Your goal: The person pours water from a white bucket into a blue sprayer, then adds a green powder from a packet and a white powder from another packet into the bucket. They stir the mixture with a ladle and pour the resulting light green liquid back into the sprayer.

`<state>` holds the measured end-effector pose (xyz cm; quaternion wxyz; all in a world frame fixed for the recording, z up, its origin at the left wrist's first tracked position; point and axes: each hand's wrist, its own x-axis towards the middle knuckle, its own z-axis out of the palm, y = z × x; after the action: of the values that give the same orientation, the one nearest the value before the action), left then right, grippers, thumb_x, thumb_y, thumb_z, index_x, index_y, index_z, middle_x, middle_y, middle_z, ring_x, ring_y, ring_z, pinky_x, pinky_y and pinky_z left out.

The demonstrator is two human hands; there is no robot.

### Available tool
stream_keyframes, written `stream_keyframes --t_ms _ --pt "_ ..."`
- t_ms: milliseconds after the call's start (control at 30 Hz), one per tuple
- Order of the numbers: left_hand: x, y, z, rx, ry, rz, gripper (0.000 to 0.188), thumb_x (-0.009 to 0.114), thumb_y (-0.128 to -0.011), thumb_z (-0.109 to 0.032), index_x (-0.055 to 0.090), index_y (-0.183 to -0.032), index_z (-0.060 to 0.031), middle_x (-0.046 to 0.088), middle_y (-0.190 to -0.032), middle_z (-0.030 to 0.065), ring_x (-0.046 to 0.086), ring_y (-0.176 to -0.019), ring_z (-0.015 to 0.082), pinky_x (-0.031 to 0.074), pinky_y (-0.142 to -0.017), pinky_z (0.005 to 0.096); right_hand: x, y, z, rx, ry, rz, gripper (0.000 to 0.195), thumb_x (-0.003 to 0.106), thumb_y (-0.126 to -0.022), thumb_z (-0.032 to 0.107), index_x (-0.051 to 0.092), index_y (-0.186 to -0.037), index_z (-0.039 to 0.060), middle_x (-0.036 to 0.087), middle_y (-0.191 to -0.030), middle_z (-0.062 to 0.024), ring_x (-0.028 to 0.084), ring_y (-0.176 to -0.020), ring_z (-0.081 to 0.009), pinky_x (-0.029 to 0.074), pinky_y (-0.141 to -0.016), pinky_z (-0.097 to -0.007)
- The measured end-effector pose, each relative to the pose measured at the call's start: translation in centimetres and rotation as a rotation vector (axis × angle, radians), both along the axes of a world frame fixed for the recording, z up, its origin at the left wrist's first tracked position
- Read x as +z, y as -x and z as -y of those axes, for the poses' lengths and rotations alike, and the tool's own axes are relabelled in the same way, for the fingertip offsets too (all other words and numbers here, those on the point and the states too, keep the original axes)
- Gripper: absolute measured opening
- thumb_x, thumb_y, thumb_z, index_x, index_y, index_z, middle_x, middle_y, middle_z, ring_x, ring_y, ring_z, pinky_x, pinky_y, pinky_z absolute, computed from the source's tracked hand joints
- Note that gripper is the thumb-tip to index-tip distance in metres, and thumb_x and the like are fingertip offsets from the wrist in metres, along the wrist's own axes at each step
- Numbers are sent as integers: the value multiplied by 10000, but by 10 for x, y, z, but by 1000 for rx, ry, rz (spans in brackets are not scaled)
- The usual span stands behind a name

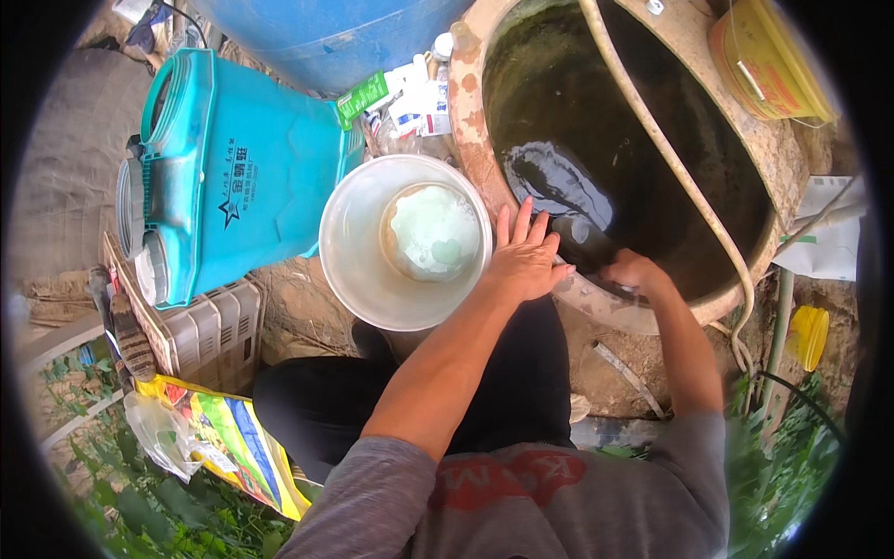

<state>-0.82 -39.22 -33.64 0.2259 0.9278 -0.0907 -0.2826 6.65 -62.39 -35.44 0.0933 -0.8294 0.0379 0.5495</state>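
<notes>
A large round basin (466, 105) of dark water lies before me on the right, its rim stained. My left hand (527, 258) rests with spread fingers on the near left part of that rim and holds nothing. At the near edge, my right hand (632, 271) reaches down to the water, its fingers curled around what may be the end of a dark, partly sunken container (583, 241); the grip is not clear. A whitish plastic bucket (363, 279) stands left of my left hand, with some pale liquid or residue at its bottom. A hose (670, 157) crosses over the basin.
A turquoise sprayer tank (279, 168) lies on a plastic crate (216, 328) at the left. Behind stand a blue barrel (328, 35) and small bottles and packets (419, 105). A yellow bucket (761, 63) is at the far right, a colourful bag (244, 447) at the lower left.
</notes>
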Motion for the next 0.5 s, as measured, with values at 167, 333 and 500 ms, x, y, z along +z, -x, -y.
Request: stream_keyframes --t_ms 167,333,500 --pt "1 -8 -1 -11 -31 -23 686 472 -917 -584 497 -1360 -62 215 -1571 186 -43 -1478 390 -77 -1139 615 27 -19 29 -34 -155 101 325 695 -739 251 689 -827 -62 672 -741 -153 639 -644 -223 515 -598 -336" --pt "9 -22 6 -40 -51 -89 702 473 -913 -595 499 -1371 -65 199 -1573 194 -54 -1474 410 -84 -1129 624 -57 -42 31 -619 -213 -165 209 641 -890 98 595 -752 -51 627 -643 -127 609 -535 -200 499 -441 -341" --pt "4 -17 2 -24 -5 -46 670 527 -898 -582 553 -1316 -59 225 -1561 188 -31 -1465 433 -56 -1109 660 -157 -66 9 -407 24 -38 189 647 -880 120 614 -808 -51 653 -693 -140 603 -515 -216 481 -398 -349"
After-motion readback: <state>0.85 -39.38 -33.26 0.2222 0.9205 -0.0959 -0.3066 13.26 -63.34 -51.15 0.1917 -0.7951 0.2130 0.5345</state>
